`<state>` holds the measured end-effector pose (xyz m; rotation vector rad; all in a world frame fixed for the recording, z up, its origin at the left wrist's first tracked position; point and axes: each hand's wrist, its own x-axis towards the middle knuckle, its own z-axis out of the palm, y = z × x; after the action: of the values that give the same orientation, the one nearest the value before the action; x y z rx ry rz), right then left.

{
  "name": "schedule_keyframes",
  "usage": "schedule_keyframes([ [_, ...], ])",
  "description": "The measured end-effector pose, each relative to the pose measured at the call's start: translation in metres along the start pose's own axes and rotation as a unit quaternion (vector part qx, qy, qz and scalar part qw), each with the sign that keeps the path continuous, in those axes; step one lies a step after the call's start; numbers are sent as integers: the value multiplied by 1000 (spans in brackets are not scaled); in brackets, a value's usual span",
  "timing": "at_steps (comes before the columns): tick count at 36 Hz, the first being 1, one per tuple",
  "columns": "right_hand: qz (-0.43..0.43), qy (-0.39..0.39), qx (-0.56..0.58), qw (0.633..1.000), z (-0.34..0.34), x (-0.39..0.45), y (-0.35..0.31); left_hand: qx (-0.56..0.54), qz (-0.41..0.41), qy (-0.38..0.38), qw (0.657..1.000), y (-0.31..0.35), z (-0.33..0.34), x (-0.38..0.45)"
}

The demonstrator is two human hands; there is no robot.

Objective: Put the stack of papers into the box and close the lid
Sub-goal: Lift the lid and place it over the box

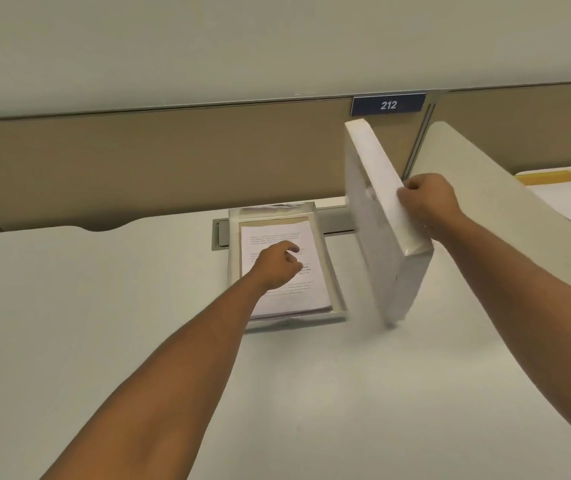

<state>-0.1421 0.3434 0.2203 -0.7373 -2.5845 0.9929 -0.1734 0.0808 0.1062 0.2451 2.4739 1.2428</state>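
Papers (285, 271): lying in box (341, 308), my left hand (277, 266) loose-fingered above. Lid (377, 230): at 3 o'clock, right hand (427, 199) clamped on its edge; I'd square corners before lowering.

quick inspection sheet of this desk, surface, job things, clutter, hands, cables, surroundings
surface: pale desk, mostly bare
job's things: stack of papers lies inside the open box; lid is off, held tilted to the box's right
clutter: nothing seen on this desk
grippers: left hand over the papers, fingers loosely curled; right hand grips the lid's edge
cables: none seen; cable slot behind the box
surroundings: tan partition, sign reading 212, side divider, neighbouring desk with yellow-edged paper
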Motion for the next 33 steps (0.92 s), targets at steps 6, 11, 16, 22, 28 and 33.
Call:
schedule_keyframes([
  [6,-10,-66,167,984,-20,-28,-31,-97,-30,19,995,6,1,-6],
  [11,-19,-123,306,944,-35,-36,-49,-236,-88,53,966,9,-5,-13],
  [16,15,-189,413,891,-32,-31,-45,-386,-110,13,916,-1,-16,-20],
  [22,49,-224,460,858,3,-27,-25,-454,-129,18,881,-24,-35,-30],
  [28,101,-158,326,927,44,-21,-1,-336,-193,149,910,-45,-39,-32],
  [33,178,-183,289,923,71,-30,6,-199,-206,173,942,-56,-34,-26],
])
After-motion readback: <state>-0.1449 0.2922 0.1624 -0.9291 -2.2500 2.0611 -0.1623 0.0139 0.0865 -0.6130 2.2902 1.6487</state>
